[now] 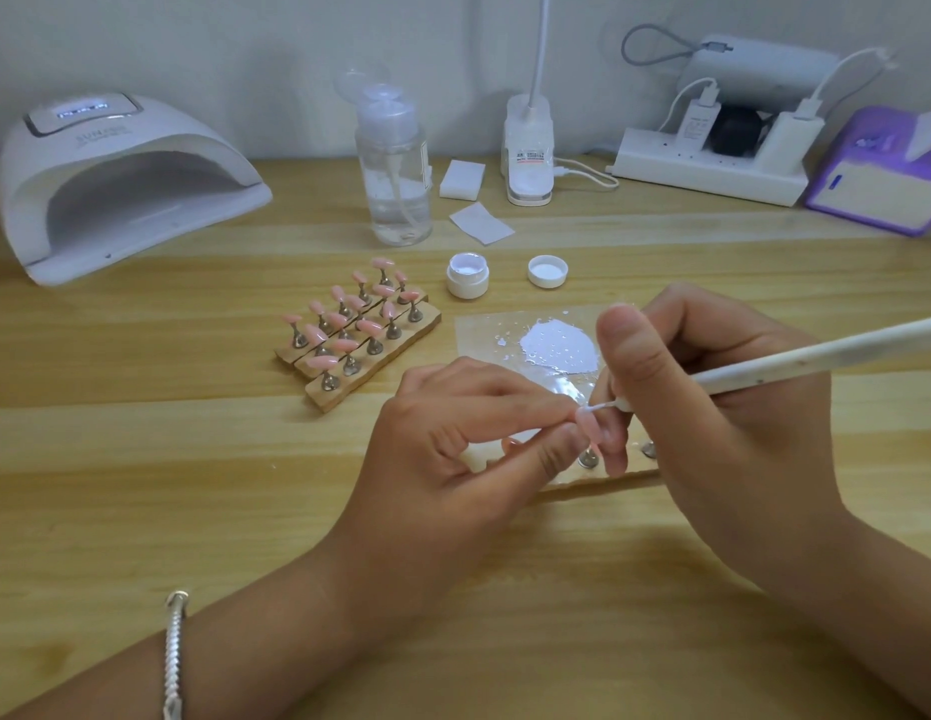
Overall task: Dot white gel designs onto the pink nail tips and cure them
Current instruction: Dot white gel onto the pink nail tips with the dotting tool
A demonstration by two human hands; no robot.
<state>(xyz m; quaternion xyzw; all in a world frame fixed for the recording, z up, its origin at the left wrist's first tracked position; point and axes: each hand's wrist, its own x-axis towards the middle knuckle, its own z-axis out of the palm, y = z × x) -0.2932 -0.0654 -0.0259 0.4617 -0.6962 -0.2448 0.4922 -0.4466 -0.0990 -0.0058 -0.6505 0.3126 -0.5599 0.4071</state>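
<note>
I see L hand [453,423] pinching glossy pink nail tip [589,427]; R hand [713,397] grips long white dotting pen [816,356], point at the nail.

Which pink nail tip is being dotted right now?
The nail tip the left hand pinches, touched by the dotting pen in the right hand; the rest stand untouched on wooden holders.

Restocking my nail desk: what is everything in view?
nail lamp: one, white, back left
pump bottle: one, clear, back
wipes: two, white, by bottle
desk lamp base: one, white, back
power strip: one, white, back right
box: one, purple, right edge
gel jar: one, white, centre
lid: one, white, beside jar
holder strips: four, wooden, three centre-left with pink tips
palette sheet: one, clear, under white gel
bracelet: one, silver, left wrist
left hand: pinches pink nail tip
right hand: grips white dotting pen
</note>
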